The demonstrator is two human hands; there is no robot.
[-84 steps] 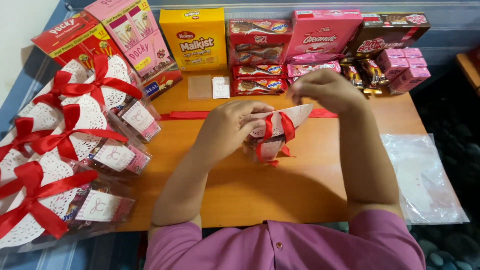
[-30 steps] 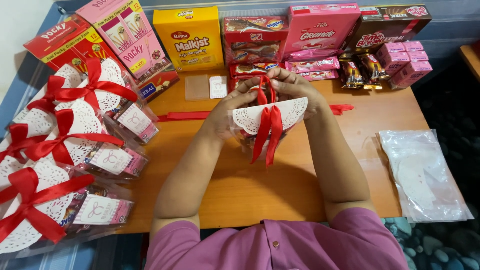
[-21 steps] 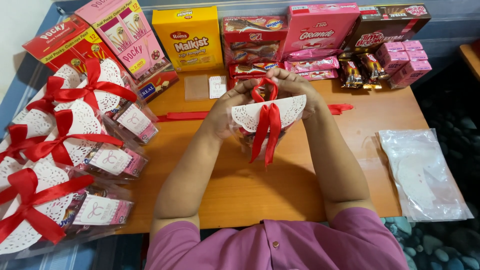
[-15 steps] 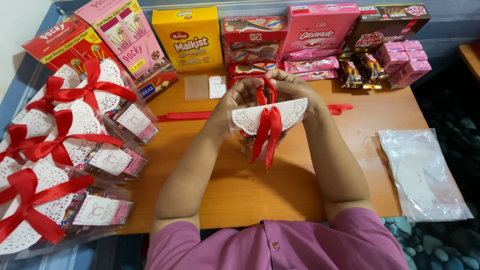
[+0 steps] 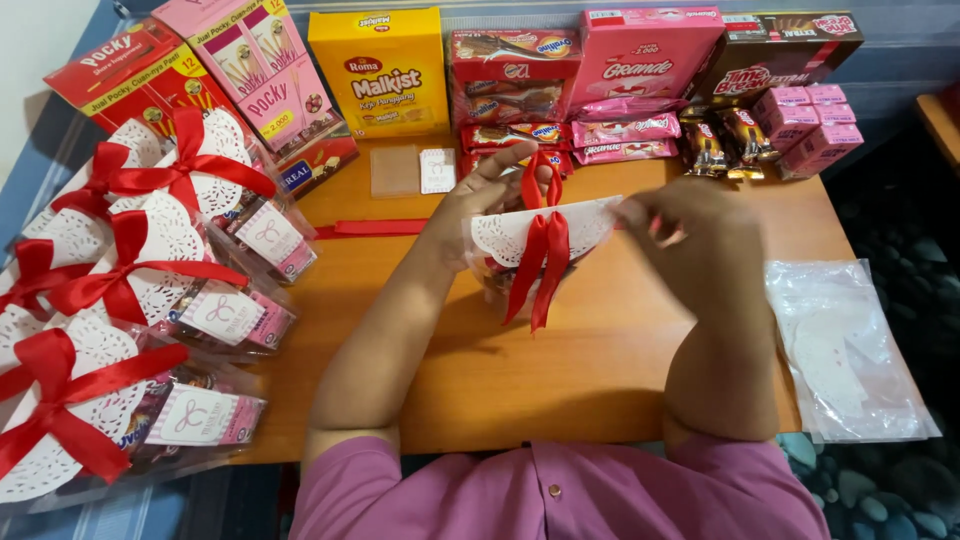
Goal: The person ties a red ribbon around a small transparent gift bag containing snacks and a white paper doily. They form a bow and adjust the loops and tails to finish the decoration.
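I hold a clear gift bag (image 5: 520, 275) of snacks above the middle of the wooden table (image 5: 560, 390). A white paper doily (image 5: 500, 235) folds over its top, tied with a red ribbon (image 5: 545, 260) whose tails hang down. My left hand (image 5: 480, 200) grips the bag's top from behind, thumb up by the ribbon loop. My right hand (image 5: 690, 235) pinches the doily's right corner.
Several finished gift bags with red bows (image 5: 130, 290) lie at the left. Snack boxes, yellow (image 5: 385, 70), pink (image 5: 650, 55) and red (image 5: 125, 85), line the far edge. A loose red ribbon strip (image 5: 370, 228) lies on the table. Clear plastic bags with doilies (image 5: 850, 350) lie at the right.
The bag was turned upright and raised between both hands. My right hand has since moved from the ribbon knot out to the doily's right corner.
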